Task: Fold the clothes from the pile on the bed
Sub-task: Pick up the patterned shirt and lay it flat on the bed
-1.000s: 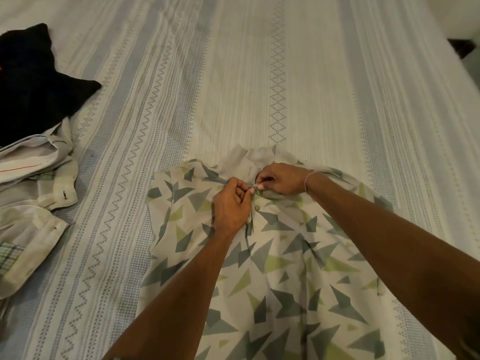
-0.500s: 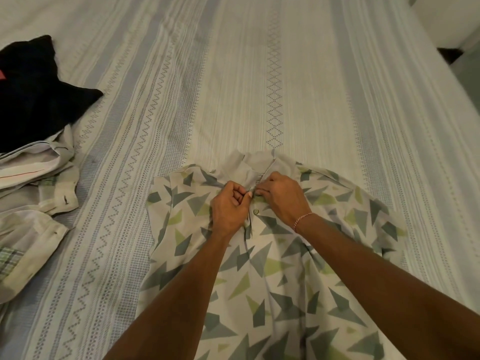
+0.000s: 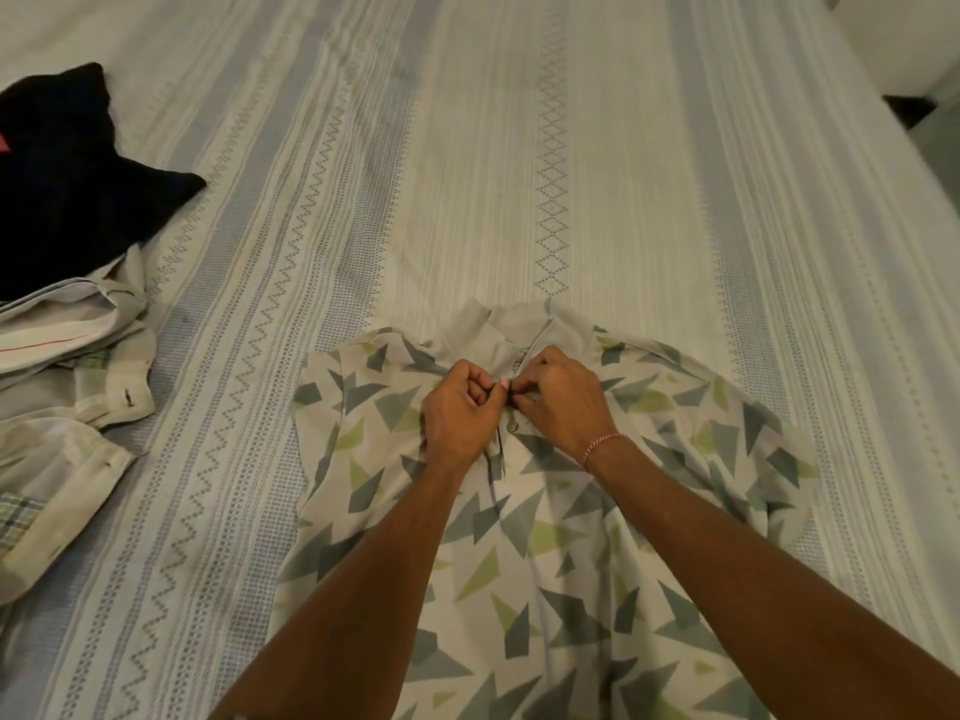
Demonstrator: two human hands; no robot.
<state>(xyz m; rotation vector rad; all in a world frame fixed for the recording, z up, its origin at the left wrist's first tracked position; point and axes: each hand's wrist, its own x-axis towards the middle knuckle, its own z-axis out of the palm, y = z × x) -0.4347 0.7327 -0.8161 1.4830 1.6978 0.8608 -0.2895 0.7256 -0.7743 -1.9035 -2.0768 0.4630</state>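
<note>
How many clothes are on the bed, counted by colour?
Patterned shirt with grey and green triangles, pinched at the placket by the left hand and right hand: 1
Black garment: 1
Pale cream garments in the pile at the left: at least 1; I cannot tell how many
Total: at least 3

The bed (image 3: pixel 519 148) is covered by a pale sheet with grey-blue stripes and zigzag bands. A polo shirt (image 3: pixel 545 563) printed with green and grey triangles lies flat on it, collar away from the camera. At the left edge lie a black garment (image 3: pixel 67 174) and what look like light shirts (image 3: pixel 57 418), crumpled together.
</note>
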